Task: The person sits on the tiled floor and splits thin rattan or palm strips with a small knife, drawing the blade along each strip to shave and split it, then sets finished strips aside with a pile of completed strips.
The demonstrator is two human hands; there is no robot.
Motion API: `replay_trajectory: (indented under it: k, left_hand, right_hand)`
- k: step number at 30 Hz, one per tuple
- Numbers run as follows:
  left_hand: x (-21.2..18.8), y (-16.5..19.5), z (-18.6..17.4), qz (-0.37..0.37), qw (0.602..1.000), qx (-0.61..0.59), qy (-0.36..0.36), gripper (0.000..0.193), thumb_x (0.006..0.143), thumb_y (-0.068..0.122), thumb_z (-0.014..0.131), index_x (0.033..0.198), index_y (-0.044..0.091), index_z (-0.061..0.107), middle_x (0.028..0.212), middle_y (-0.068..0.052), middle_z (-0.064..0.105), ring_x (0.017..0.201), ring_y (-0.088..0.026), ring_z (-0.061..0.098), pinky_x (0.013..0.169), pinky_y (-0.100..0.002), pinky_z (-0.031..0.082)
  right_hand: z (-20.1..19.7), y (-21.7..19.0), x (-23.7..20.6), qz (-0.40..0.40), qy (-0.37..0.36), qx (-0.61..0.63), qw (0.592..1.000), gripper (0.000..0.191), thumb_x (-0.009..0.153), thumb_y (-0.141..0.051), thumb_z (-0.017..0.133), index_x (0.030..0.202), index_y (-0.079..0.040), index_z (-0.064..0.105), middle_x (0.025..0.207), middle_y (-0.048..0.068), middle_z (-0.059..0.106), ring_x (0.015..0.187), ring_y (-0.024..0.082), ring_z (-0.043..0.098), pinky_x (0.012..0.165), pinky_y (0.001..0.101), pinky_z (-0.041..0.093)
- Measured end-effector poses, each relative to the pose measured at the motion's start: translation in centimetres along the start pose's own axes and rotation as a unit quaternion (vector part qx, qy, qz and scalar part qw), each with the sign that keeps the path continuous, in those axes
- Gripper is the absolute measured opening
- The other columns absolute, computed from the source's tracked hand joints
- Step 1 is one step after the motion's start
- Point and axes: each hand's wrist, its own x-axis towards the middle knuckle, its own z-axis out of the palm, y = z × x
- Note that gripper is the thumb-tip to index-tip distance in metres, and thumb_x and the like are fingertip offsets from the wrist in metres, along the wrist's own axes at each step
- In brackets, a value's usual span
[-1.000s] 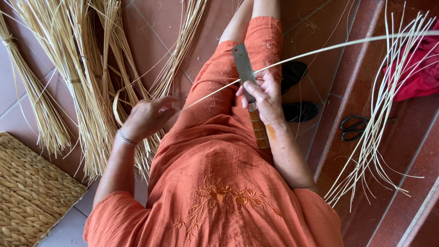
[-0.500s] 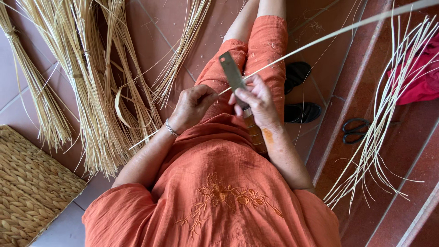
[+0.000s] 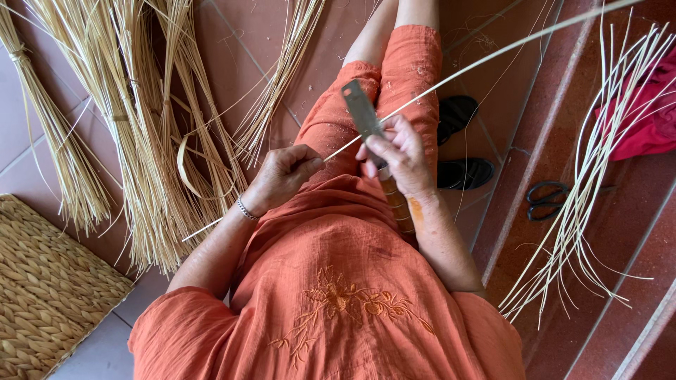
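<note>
Head view shows the left hand (image 3: 282, 177) pinching a long reed (image 3: 479, 65) beside the knife (image 3: 360, 111) gripped in the right hand (image 3: 398, 156), seemingly mid-scrape, needing steady pull.

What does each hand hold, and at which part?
Left hand pinches the long pale reed strip near its lower end; right hand grips the flat metal knife by its handle.

Single head-worn view, straight down, close over lap (image 3: 366, 141), hands and tiled floor (image 3: 232, 42).

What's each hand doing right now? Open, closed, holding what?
Left hand: closed, pinching the long pale reed strip.
Right hand: closed on the knife, blade against the strip.
</note>
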Motion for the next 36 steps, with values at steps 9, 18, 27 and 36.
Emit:
replay_trajectory:
  k: [9,18,27,36]
  left_hand:
    - [-0.1,0.2,0.0,0.033,0.999,0.036,-0.001,0.018,0.098,0.021,0.07,0.106,0.005,0.072,0.083,-0.002,0.074,0.066,-0.007,0.066,0.061,-0.025,0.057]
    - [1.4,-0.5,1.6,0.021,0.997,-0.07,-0.009,0.011,0.099,0.017,0.072,0.099,0.006,0.073,0.071,-0.001,0.067,0.06,-0.005,0.054,0.051,-0.024,0.046]
    - [-1.0,-0.8,0.0,-0.003,0.992,-0.12,-0.043,0.014,0.099,0.018,0.07,0.105,0.006,0.075,0.081,0.004,0.072,0.071,-0.002,0.06,0.061,-0.021,0.053]
    - [-2.6,-1.2,-2.4,-0.032,0.986,-0.145,-0.07,0.017,0.099,0.017,0.071,0.11,0.004,0.076,0.086,0.002,0.073,0.076,-0.002,0.062,0.067,-0.021,0.054]
  right_hand:
    - [0.0,-0.1,-0.2,0.009,0.01,-0.002,1.0,0.022,0.101,-0.008,0.063,0.116,-0.004,0.046,0.084,0.016,0.071,0.055,0.014,0.064,0.046,0.0244,0.052]
    - [1.5,0.6,-0.7,0.04,-0.02,0.007,0.999,0.022,0.101,-0.008,0.063,0.114,-0.004,0.047,0.084,0.017,0.071,0.054,0.015,0.063,0.045,0.0261,0.051]
    - [-0.9,-0.1,-0.8,0.0,0.0,0.034,0.999,0.024,0.102,-0.006,0.064,0.117,-0.004,0.045,0.085,0.018,0.07,0.055,0.017,0.061,0.05,0.0265,0.051]
    - [-2.5,-1.7,-1.1,-0.021,0.035,0.037,0.998,0.024,0.103,-0.006,0.064,0.117,-0.005,0.045,0.087,0.018,0.07,0.057,0.017,0.062,0.052,0.0254,0.051]
